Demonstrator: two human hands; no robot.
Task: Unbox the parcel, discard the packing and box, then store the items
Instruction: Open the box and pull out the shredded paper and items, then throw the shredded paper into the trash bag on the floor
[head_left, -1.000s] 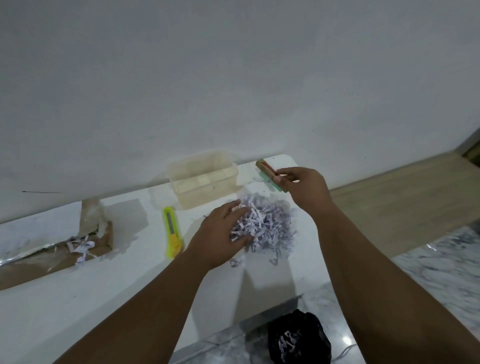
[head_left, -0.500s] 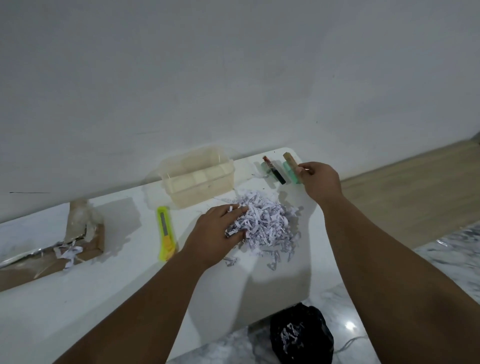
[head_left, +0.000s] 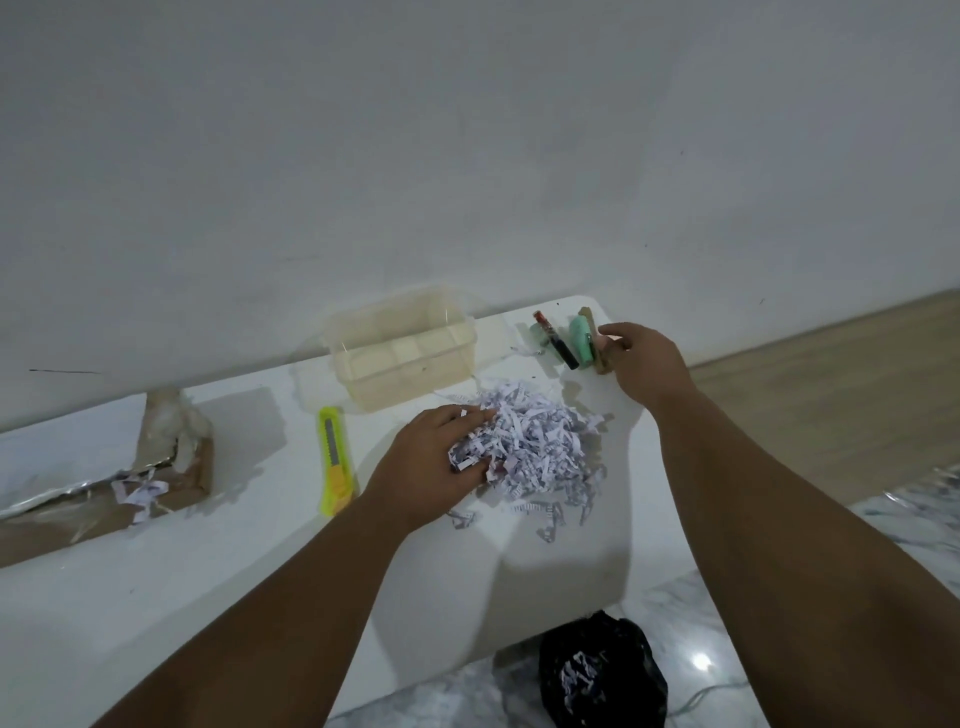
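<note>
Two hands share the sorting: the left hand (head_left: 434, 457), fingers curled, should gather the shredded paper (head_left: 530, 447) heaped mid-surface without scattering strips, while the right hand (head_left: 641, 358), fingers pinching a brown item (head_left: 601, 361), sets it beside the green item (head_left: 582, 340).

Looks like a room in a home: plain white wall (head_left: 467, 156), white worktop (head_left: 208, 597) pushed against it, glossy marble-patterned floor tiles (head_left: 675, 623) beside wood-look flooring (head_left: 831, 389). Black rubbish bag (head_left: 602, 670) of shredded paper standing on the floor below the worktop's edge.
</note>
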